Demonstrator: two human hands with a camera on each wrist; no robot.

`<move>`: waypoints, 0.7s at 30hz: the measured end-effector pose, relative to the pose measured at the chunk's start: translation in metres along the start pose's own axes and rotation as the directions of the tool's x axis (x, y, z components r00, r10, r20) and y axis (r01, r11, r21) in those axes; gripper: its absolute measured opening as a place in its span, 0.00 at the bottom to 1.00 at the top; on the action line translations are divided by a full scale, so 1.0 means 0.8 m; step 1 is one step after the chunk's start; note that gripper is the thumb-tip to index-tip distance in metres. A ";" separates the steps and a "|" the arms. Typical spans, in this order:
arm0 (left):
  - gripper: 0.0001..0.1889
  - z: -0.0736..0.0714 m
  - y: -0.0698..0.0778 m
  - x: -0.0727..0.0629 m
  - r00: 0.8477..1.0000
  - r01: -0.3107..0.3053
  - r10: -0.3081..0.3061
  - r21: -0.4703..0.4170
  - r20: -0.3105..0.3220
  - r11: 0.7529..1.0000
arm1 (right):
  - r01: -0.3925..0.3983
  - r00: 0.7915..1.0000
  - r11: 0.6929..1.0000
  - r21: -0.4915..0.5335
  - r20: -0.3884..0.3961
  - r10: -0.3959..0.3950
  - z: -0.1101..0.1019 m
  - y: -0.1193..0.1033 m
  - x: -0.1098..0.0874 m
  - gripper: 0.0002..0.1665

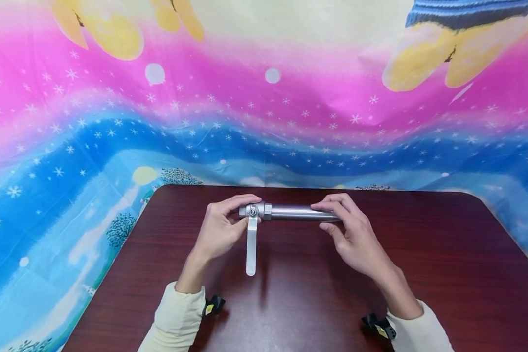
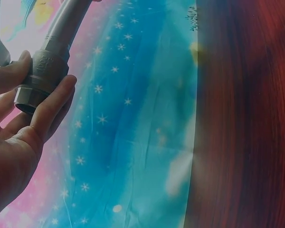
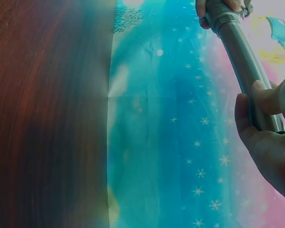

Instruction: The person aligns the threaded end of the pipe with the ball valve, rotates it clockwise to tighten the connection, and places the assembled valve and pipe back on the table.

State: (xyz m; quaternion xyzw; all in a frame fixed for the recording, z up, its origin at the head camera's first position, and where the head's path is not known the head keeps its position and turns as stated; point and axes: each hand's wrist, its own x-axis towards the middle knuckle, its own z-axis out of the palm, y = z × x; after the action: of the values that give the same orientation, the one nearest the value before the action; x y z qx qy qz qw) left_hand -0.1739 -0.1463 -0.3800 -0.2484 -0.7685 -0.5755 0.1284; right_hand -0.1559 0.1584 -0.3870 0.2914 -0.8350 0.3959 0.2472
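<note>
A metal ball valve point(image 1: 253, 210) with a long flat lever handle point(image 1: 251, 249) is joined to a smooth steel pipe point(image 1: 294, 212), held level above the table. My left hand point(image 1: 219, 227) grips the valve body between thumb and fingers at the pipe's left end. Around the pipe's right end curl the thumb and fingers of my right hand point(image 1: 356, 239). In the left wrist view the valve's hexagonal open end point(image 2: 31, 99) shows between the fingers. The right wrist view shows the pipe point(image 3: 242, 57) running up to the valve. The lever points toward me.
A dark red-brown wooden table point(image 1: 299, 293) lies beneath both hands. Behind it hangs a pink and blue cloth point(image 1: 228, 112) printed with snowflakes. Black straps with small devices point(image 1: 214, 305) sit at both wrists, beside pale sleeves point(image 1: 175, 313).
</note>
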 end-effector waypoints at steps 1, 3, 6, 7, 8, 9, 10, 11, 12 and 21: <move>0.23 0.000 0.000 0.000 1.000 0.000 0.000 -0.003 0.000 1.000 | 0.001 1.000 1.000 0.002 0.000 -0.001 -0.001 0.000 0.000 0.30; 0.23 0.001 0.001 0.000 1.000 -0.003 0.003 -0.010 -0.002 1.000 | -0.002 1.000 1.000 0.008 0.005 0.002 -0.003 0.000 0.001 0.29; 0.22 0.002 0.002 0.000 1.000 -0.005 0.005 -0.022 -0.002 1.000 | -0.006 1.000 1.000 0.016 0.015 0.005 -0.005 0.000 0.002 0.28; 0.22 0.002 0.002 0.000 1.000 -0.007 0.007 -0.026 -0.002 1.000 | -0.005 1.000 1.000 0.017 0.015 0.004 -0.005 0.000 0.002 0.28; 0.22 0.003 0.003 0.000 1.000 -0.008 0.008 -0.029 -0.003 1.000 | -0.003 1.000 1.000 0.018 0.015 0.003 -0.005 0.000 0.002 0.28; 0.22 0.003 0.003 0.000 1.000 -0.010 0.010 -0.031 -0.004 0.999 | -0.002 1.000 1.000 0.017 0.015 0.002 -0.005 0.001 0.002 0.28; 0.22 0.003 0.003 0.000 1.000 -0.011 0.011 -0.034 -0.005 0.999 | -0.002 1.000 1.000 0.018 0.014 0.002 -0.005 0.001 0.002 0.28; 0.22 0.003 0.003 0.000 1.000 -0.013 0.013 -0.036 -0.005 0.999 | -0.002 1.000 1.000 0.018 0.013 0.002 -0.005 0.001 0.002 0.28; 0.22 0.003 0.004 0.000 1.000 -0.015 0.015 -0.039 -0.005 0.999 | -0.004 1.000 1.000 0.019 0.011 0.003 -0.005 0.001 0.002 0.28; 0.25 0.002 0.005 0.000 0.999 -0.035 0.034 -0.012 -0.014 0.999 | -0.049 0.998 0.999 0.009 0.029 0.049 -0.008 0.002 -0.001 0.26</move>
State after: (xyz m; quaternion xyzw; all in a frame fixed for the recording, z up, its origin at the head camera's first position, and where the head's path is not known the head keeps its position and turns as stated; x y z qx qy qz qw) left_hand -0.1716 -0.1444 -0.3775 -0.2585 -0.7598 -0.5794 0.1421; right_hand -0.1556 0.1643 -0.3848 0.2776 -0.8435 0.4015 0.2240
